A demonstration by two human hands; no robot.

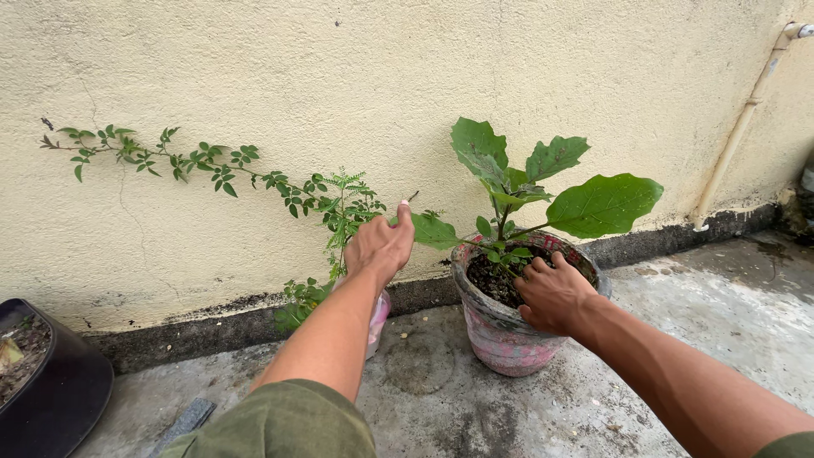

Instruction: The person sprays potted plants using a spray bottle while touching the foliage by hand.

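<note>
Two hands are at work on the potted plant point(526, 182): your right hand point(553, 295) rests over the near rim of the pink pot point(509, 339), fingers curled down into the dark soil point(492, 276) at the base of the stem, though you cannot tell from here whether they pinch anything. Your left hand point(379, 244) is raised beside the plant, loosely closed, its fingertips at the broad leaf point(434, 231) that reaches out to the left; it seems to hold that leaf aside, but the grip itself is hidden. The pot stands on the concrete floor point(678, 331) just in front of the cream wall point(339, 76), with a thin trailing vine point(212, 165) along the wall to its left and a black container point(59, 390) at the far left edge. Judging by this, the work in the soil looks under way and not finished: the hand is in the pot, the soil surface looks uneven, and small green shoots point(507, 253) remain near the stem.
</note>
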